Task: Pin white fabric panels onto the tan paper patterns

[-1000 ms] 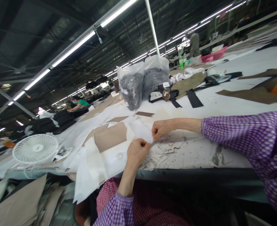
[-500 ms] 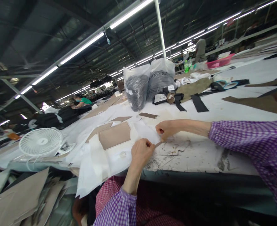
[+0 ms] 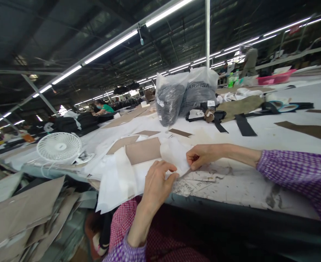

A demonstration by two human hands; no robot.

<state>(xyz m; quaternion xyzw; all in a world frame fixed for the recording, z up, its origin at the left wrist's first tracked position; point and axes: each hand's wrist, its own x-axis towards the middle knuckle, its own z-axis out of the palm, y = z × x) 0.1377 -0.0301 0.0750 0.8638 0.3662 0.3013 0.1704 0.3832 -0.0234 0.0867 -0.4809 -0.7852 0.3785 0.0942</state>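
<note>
A thin white sheet lies near the table's front edge, with a beige rectangular piece just left of it. My right hand is closed in a pinch at the sheet's near right edge, where a narrow greyish strip or edge shows. My left hand is beside the same edge, thumb and forefinger apart with a gap between them. More white sheets hang over the front edge left of my left hand. Whether the strip is separate from the sheet, I cannot tell.
A white fan stands at left. Stacked beige pieces are below it. Two filled plastic bags, dark fabric strips and a pink basin occupy the table's far side. Other people work in the background.
My left hand has opened from a pinch, its thumb and forefinger parting. The right hand keeps its pinch at the edge. The whole view has shifted, so the scene sits farther right.
</note>
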